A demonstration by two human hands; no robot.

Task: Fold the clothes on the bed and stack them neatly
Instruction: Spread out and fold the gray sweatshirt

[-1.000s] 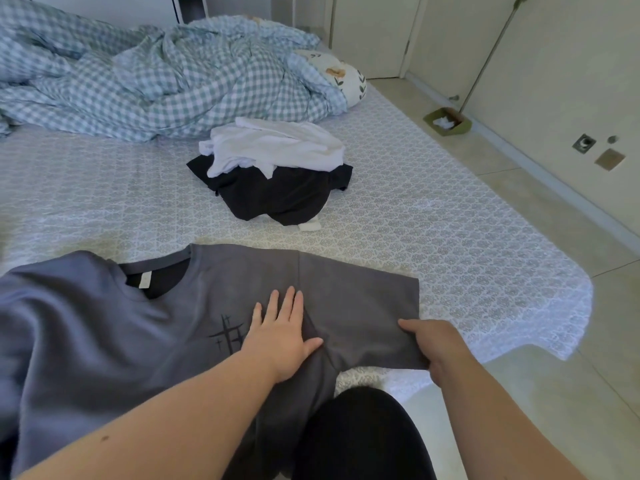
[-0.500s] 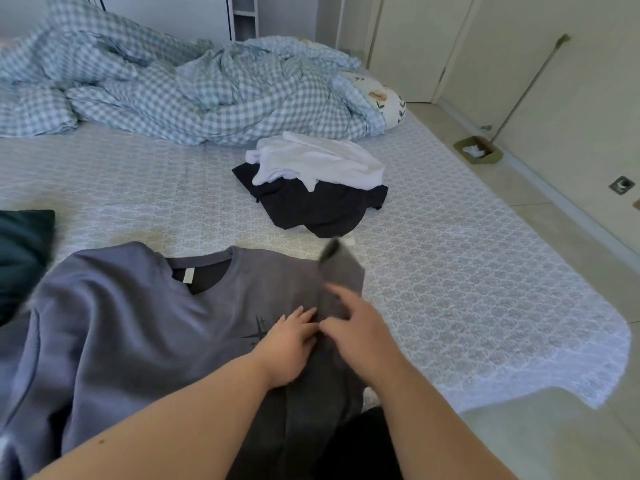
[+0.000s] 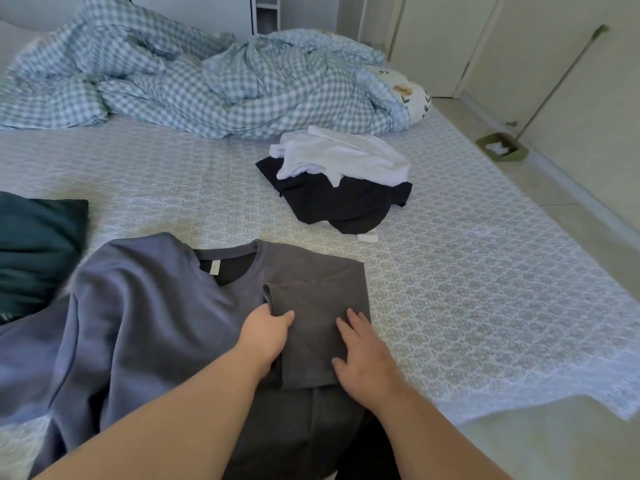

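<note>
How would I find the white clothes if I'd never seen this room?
Look at the big bed with the patterned cover, past the grey shirt that the hands are folding. Nearer than the crumpled checked blanket sits a small heap of clothes. The white clothes are the bright bundle on top of the black clothes, the only white clothing there.

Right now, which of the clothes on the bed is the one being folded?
The grey T-shirt nearest the person: both hands, left and right, rest on its folded-in sleeve. The white garment and black garment lie untouched in a crumpled pile beyond.
</note>
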